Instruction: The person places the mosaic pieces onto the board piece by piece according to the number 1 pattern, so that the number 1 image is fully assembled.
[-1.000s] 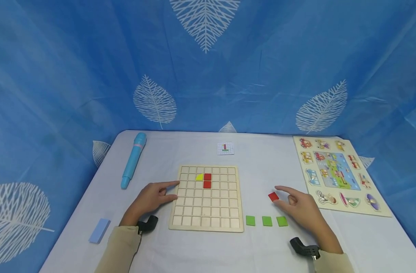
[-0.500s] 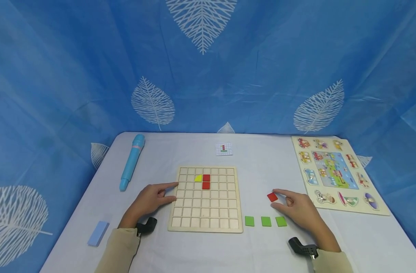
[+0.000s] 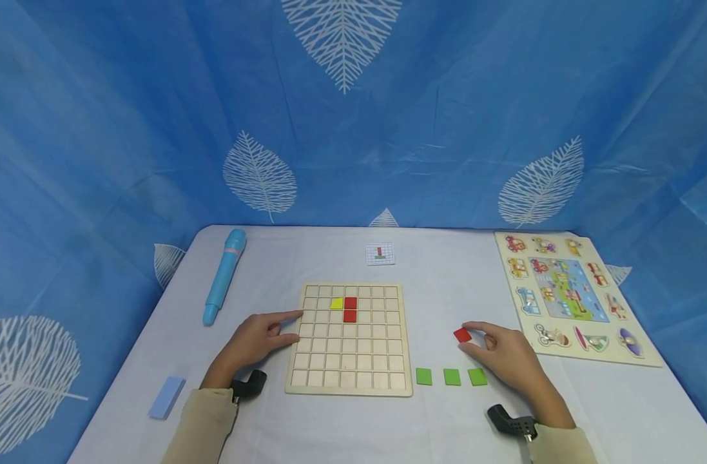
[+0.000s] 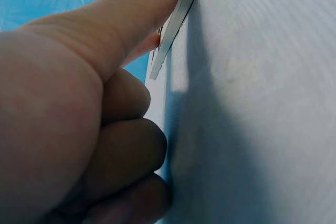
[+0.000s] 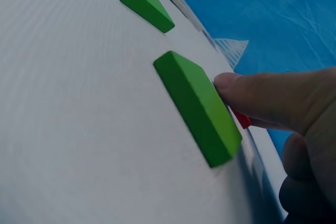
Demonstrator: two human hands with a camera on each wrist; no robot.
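Straddling flat red square tile (image 3: pixel 461 335) with my right hand (image 3: pixel 506 353); can't tell if clamped; best squeeze opposite edges.

Head view: set high over the near side of the table (image 3: pixel 295 428), facing far and down. Widest of the three, I note; it takes in the left hand (image 3: pixel 257 340), the right hand (image 3: pixel 506 357) and the blue curtain (image 3: pixel 434 129). Left wrist view: low, very close, rolled off level, facing past the thumb to the left edge of the board (image 3: pixel 349 391); shares hand and edge with head view. Right wrist view: likewise low, close and rolled, facing green tiles (image 5: pixel 197 106) and a red tile (image 5: pixel 241 118), both shared with head view. Curtain backs all three.
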